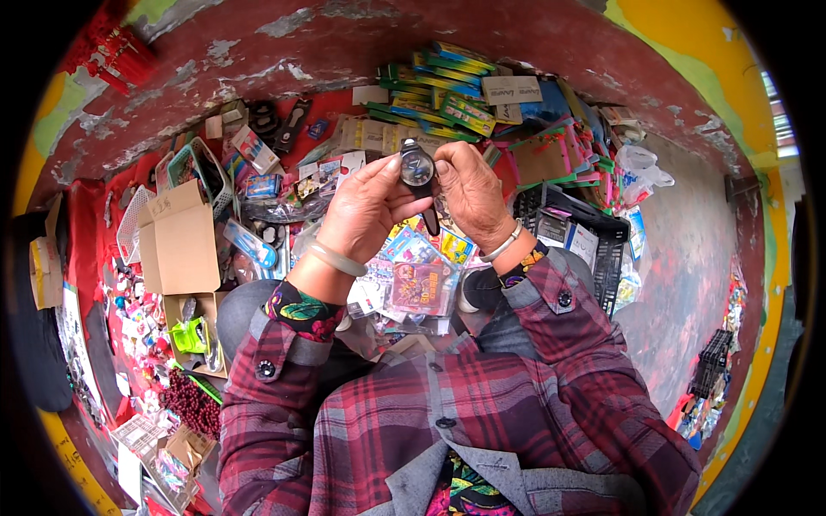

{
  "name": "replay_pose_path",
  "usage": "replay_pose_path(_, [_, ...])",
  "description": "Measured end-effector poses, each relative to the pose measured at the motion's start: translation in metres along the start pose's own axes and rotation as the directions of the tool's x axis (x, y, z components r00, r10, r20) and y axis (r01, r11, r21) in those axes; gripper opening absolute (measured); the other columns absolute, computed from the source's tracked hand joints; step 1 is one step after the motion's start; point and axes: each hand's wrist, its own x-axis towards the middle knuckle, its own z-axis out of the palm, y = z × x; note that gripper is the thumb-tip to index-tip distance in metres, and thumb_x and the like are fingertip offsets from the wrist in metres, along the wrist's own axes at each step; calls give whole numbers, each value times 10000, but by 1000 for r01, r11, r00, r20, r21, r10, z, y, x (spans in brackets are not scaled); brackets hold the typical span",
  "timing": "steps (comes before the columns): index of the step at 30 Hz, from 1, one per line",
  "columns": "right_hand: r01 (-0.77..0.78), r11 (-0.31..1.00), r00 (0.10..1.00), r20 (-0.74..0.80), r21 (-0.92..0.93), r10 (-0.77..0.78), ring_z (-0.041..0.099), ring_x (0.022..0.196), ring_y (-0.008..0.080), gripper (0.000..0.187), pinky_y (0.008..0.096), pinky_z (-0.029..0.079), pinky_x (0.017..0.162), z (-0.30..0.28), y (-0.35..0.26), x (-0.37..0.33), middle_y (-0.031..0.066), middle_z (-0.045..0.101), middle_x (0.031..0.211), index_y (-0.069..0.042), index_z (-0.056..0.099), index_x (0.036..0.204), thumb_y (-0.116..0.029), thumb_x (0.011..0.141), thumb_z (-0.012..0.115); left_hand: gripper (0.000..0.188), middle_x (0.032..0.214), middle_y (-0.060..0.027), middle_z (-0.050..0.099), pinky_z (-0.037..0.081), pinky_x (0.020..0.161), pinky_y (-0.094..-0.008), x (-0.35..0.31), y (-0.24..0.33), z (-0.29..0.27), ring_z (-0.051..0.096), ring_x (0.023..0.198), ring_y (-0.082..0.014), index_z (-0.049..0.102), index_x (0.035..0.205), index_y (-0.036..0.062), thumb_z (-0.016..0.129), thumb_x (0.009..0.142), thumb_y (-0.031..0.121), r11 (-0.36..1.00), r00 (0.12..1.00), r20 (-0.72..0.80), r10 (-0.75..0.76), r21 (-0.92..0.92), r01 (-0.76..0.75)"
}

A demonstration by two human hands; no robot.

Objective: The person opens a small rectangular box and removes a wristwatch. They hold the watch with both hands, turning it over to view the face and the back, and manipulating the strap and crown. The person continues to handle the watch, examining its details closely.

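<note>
A black wristwatch with a round dark dial is held up in front of me, its strap hanging down below the case. My left hand grips it from the left side, thumb beside the dial and fingers behind. From the right, my right hand pinches at the edge of the watch with curled fingers; its fingertips are partly hidden. Beneath my hands lies a heap of flat plastic packets, among them a reddish square packet and a yellow one.
An open cardboard box stands at left beside white plastic baskets. Stacked green and yellow boxes lie against the far red wall. At right are a black crate and a clear plastic bag. Dark red beads lie at lower left.
</note>
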Motion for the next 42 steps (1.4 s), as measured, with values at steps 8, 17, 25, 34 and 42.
replay_pose_path(8, [-125,990,992,-11,63,126,521,668,304,215,359,407,589,1,-2,-5,143,509,728,-22,470,795,-199,917,478,286,1046,-94,612,514,846,-351,-3,-3,4,615,941,-208,519,1137,17,460,940,215,999,1000,10,-3,46,3])
replay_pose_path(17, [-125,989,992,22,77,123,517,687,278,225,354,407,603,-3,3,-2,129,506,735,-25,475,786,-210,913,493,281,1038,-102,613,516,847,-354,-1,-3,3,615,947,-217,518,1133,10,452,942,204,1000,1000,9,-9,-14,9])
replay_pose_path(25, [-69,995,997,-37,72,72,520,732,282,173,358,416,643,3,7,-7,112,522,765,-42,483,829,-194,909,497,279,1042,-103,612,522,837,-355,-2,-3,2,618,933,-214,515,1136,13,456,941,203,998,998,48,-41,-44,44])
replay_pose_path(34, [-318,888,948,78,332,310,514,563,186,344,309,408,522,0,-2,-7,105,491,616,-7,483,705,-270,925,500,314,1049,-97,607,528,818,-331,-2,-3,3,609,970,-227,492,1177,0,453,941,204,997,997,37,-67,47,65])
replay_pose_path(42, [107,994,992,-66,-2,-107,501,618,139,216,259,411,564,-3,9,2,53,514,768,-26,499,864,-231,932,490,314,1060,-119,604,523,837,-336,-1,3,1,605,985,-248,493,1163,-9,451,941,209,996,996,47,-82,-28,84])
